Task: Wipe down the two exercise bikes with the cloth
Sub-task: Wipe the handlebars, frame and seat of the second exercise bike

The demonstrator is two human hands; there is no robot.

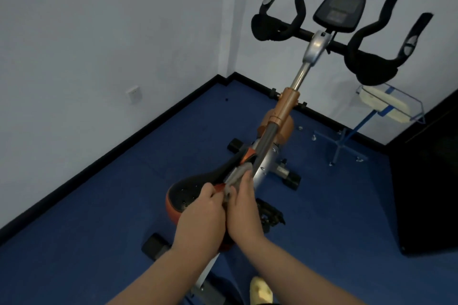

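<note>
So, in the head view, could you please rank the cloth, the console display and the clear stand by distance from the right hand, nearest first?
1. Grey cloth: held in the right hand, over the saddle's right edge.
2. Clear stand: on the floor, ahead and to the right, by the wall.
3. Console display: farthest, up between the handlebars.

Both forearms are bare from the bottom edge of the view up to the wrists, with no sleeve, cuff, watch or band showing on either. The left hand (202,215) and the right hand (244,208) are ungloved and carry no rings that can be made out. Low down, at the bottom edge, a pale cream-coloured shoe (260,291) pokes into view, its toe rounded and marked with small dark spots.
</note>
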